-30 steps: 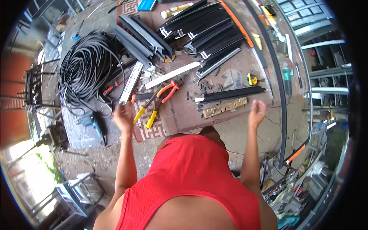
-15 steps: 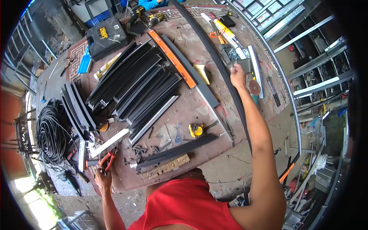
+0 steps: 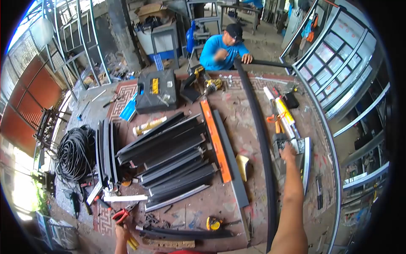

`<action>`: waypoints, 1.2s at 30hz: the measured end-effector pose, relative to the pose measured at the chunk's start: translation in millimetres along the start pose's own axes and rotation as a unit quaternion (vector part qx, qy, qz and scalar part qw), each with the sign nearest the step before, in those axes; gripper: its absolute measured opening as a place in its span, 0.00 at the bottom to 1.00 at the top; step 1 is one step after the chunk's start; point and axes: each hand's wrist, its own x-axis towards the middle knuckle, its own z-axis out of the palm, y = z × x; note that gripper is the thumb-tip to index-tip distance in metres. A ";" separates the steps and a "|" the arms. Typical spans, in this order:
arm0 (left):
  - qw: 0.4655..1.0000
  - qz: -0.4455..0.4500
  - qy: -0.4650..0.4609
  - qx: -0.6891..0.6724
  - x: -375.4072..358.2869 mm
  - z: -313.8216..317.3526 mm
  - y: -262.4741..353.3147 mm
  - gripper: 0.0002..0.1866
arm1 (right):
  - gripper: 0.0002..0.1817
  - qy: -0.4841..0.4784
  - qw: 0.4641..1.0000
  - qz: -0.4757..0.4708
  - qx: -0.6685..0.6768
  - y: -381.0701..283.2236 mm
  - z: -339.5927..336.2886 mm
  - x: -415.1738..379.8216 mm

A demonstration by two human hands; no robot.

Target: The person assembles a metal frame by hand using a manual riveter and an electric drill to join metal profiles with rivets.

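Note:
My left hand (image 3: 122,233) is at the table's near left edge, closed around red-handled pliers (image 3: 121,216). Yellow handles (image 3: 133,243) show just beside its wrist. Farther right, my right hand (image 3: 288,152) reaches into a grey box of screws (image 3: 281,144), fingers bent down among the contents. Its fingertips are partly hidden, so what they pinch cannot be made out. Along the left side of that box runs a long black bar (image 3: 263,144). A white strip (image 3: 306,163) lies just right of the hand.
Black profiles (image 3: 169,152) are stacked mid-table beside an orange level (image 3: 216,144). Around them are a tape measure (image 3: 214,223), coiled black cord (image 3: 75,152), a tool case (image 3: 156,91) and a drill (image 3: 212,86). A person in blue (image 3: 220,53) sits at the far edge, one hand near the long bar.
The view has tilted up, bringing the person in blue into sight. My right hand has moved from the box's near edge down into the screws. The pliers stay in my left hand.

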 end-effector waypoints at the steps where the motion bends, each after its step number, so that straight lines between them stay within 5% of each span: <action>1: 0.998 -0.030 0.054 0.027 0.7 18.5 -11.4 0.23 | 0.28 -0.011 1.000 -0.012 0.026 1.8 0.8 5.5; 3: 0.977 0.163 -0.020 -0.135 -34.9 -47.2 98.9 0.19 | 0.21 0.036 0.993 -0.033 0.104 9.5 14.8 11.9; 8: 0.967 0.244 0.070 0.010 -40.3 -37.1 122.4 0.15 | 0.14 0.031 0.967 -0.063 0.246 12.4 -0.8 13.8; 12: 0.975 0.206 0.086 -0.002 -28.1 -19.3 83.1 0.14 | 0.06 0.119 0.958 -0.151 0.211 11.8 21.8 9.7; 16: 0.993 0.109 -0.021 -0.028 -27.1 -24.3 78.8 0.18 | 0.06 0.082 0.959 -0.043 0.269 6.1 22.6 21.9; 17: 0.989 0.135 0.040 -0.055 -27.3 -15.5 76.7 0.16 | 0.05 0.066 0.942 0.014 0.328 6.6 22.2 27.7; 20: 0.981 0.153 0.102 -0.064 -28.9 -9.4 66.8 0.15 | 0.02 0.195 0.926 -0.011 0.324 17.0 21.2 34.7; 24: 0.998 0.018 -0.054 -0.006 -42.7 -42.4 103.0 0.23 | 0.07 0.200 0.880 0.104 0.418 28.0 37.6 53.0; 28: 0.995 -0.048 -0.065 -0.051 -31.3 -26.4 75.8 0.25 | 0.17 0.116 0.553 0.251 0.786 26.8 24.6 47.5; 32: 0.998 -0.024 -0.002 -0.054 -20.6 -1.2 46.0 0.25 | 0.12 0.065 0.357 0.183 0.914 43.4 40.2 50.0; 35: 0.996 -0.053 0.034 -0.064 -25.6 2.0 44.8 0.26 | 0.09 0.015 0.277 0.145 0.950 30.8 13.5 10.6; 36: 0.994 -0.068 0.044 -0.075 -30.9 -1.3 46.7 0.26 | 0.11 -0.006 0.288 0.135 0.948 24.7 8.3 0.6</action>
